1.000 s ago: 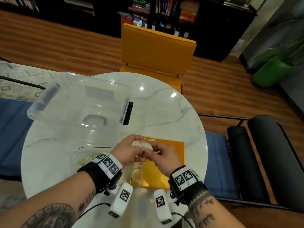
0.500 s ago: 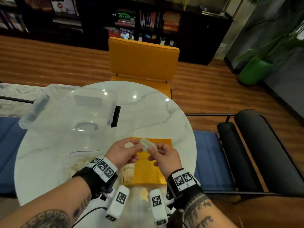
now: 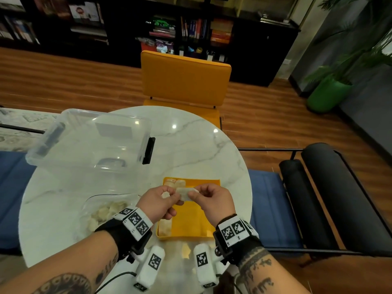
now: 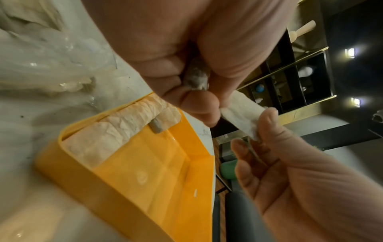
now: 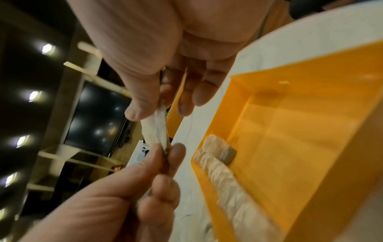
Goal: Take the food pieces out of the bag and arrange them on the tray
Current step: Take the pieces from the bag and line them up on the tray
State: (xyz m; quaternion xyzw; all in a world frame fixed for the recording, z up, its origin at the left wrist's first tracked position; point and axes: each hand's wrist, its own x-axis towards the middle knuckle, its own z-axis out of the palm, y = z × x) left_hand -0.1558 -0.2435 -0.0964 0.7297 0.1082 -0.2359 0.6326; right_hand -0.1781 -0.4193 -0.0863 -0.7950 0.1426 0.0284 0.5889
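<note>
Both hands hover over the yellow tray (image 3: 191, 225). A flat pale food piece (image 3: 186, 193) spans the gap between them. My right hand (image 3: 194, 195) pinches one end of it, thumb against fingers (image 5: 134, 111). My left hand (image 3: 172, 193) touches the other end with its thumb and also holds a second piece (image 4: 196, 78) in its curled fingers. A row of pale pieces (image 4: 116, 132) lies along the tray's left wall. The clear bag (image 3: 106, 211) with more pieces lies left of the tray.
A large clear plastic bin (image 3: 89, 141) stands at the back left of the round marble table (image 3: 201, 149). A yellow chair (image 3: 184, 81) stands behind the table. To the right are a black bench (image 3: 318, 198) and a blue cushion (image 3: 269, 200).
The hands have stayed above the tray. The flat piece, held tilted up in the right fingers half a second ago, now lies level between both hands.
</note>
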